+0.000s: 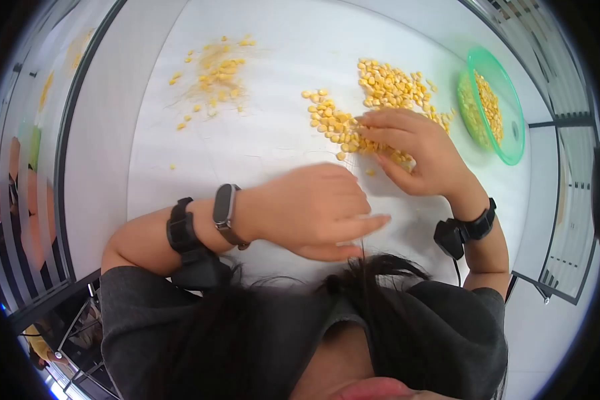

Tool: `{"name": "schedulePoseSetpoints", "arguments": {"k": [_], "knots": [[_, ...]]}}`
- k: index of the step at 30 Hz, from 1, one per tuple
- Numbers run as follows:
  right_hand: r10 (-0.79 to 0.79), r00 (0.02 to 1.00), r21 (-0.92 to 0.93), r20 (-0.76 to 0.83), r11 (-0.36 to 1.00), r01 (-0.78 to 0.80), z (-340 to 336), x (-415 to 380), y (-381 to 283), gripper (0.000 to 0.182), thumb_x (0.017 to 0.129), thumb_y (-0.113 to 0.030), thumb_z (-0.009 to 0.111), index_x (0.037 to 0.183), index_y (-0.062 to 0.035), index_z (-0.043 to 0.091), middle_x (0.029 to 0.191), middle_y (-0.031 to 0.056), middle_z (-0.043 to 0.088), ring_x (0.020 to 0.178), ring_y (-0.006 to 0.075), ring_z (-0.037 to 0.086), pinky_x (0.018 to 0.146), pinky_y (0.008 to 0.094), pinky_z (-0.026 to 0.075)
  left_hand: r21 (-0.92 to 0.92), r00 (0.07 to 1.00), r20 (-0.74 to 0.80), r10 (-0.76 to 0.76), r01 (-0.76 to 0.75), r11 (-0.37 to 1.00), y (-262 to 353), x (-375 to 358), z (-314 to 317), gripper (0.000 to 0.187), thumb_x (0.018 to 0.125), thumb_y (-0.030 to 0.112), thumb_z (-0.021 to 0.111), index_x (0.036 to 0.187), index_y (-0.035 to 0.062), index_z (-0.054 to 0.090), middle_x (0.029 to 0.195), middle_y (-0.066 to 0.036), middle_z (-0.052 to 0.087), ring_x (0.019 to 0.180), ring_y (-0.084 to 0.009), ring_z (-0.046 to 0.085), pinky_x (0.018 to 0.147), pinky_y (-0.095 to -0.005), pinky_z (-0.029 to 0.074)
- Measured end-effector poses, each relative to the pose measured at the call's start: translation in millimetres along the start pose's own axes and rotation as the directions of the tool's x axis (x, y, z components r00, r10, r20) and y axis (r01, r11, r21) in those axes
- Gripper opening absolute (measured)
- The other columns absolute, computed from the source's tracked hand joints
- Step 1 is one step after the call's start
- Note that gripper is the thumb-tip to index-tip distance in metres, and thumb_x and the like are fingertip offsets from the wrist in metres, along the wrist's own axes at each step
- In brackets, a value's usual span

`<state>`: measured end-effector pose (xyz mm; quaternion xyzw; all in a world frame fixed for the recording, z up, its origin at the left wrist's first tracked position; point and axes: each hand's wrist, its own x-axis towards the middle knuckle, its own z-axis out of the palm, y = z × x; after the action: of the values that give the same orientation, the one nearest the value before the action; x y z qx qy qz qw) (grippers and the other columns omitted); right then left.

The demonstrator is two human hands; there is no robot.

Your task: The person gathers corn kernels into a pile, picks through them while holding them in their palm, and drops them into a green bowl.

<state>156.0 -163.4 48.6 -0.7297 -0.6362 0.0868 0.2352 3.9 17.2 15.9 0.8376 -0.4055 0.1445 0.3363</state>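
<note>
Loose yellow corn kernels [393,85] lie spread over the white table right of the middle. My right hand [417,150] is over the near part of this pile, its fingers apart and touching kernels; some kernels are hidden beneath it. Nearer to my body, my left hand [320,210] hovers over the table, palm down, with thumb and index finger stretched out and nothing visible between them. The other fingers of that hand are partly hidden. At the far right stands a green translucent bowl [471,113] with kernels inside.
A smaller scatter of kernels mixed with corn silk [220,77] lies at the far left of the white table [260,133]. Low walls [107,100] border the table. Dark-framed panels stand at both sides, and part of another person shows beyond the left one.
</note>
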Motion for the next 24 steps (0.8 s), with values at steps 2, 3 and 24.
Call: {"name": "schedulePoseSetpoints", "arguments": {"k": [2,3,24], "knots": [[-0.006,0.999,-0.021,-0.045,1.000,0.005,-4.0,-13.3,0.3,0.031,0.077,-0.010,0.063,0.108,-0.0046,0.065,0.116,0.0139,0.062,0.109,0.0344,0.057,0.095,0.0414,0.045,0.126,0.998,-0.014,-0.057,0.059,0.990,-7.2,2.6,-13.8,0.041,0.078,0.030,0.070,0.113,0.0094,0.064,0.097,-0.009,0.065,0.091,-0.0238,0.062,0.087,-0.0381,0.047],[-0.023,0.996,-0.037,-0.083,0.999,0.020,-7.0,-19.0,-0.2,0.032,0.077,-0.010,0.063,0.109,-0.0049,0.064,0.118,0.0144,0.062,0.113,0.0354,0.056,0.098,0.0425,0.043,0.119,0.999,-0.009,-0.048,0.049,0.992,-12.8,3.5,-16.6,0.041,0.078,0.030,0.070,0.113,0.0094,0.064,0.097,-0.009,0.065,0.091,-0.0238,0.062,0.087,-0.0381,0.047],[0.287,0.940,0.374,-0.185,0.905,-0.203,15.5,8.4,56.5,0.038,0.093,-0.018,0.053,0.128,-0.0044,0.053,0.129,0.0147,0.052,0.115,0.0210,0.051,0.094,0.0312,0.042,0.166,0.899,0.117,-0.422,0.401,0.901,-26.1,-0.4,-11.1,0.078,0.087,0.045,0.056,0.147,0.0066,0.024,0.153,-0.022,0.015,0.143,-0.0380,0.009,0.113,-0.0528,0.007]]}}
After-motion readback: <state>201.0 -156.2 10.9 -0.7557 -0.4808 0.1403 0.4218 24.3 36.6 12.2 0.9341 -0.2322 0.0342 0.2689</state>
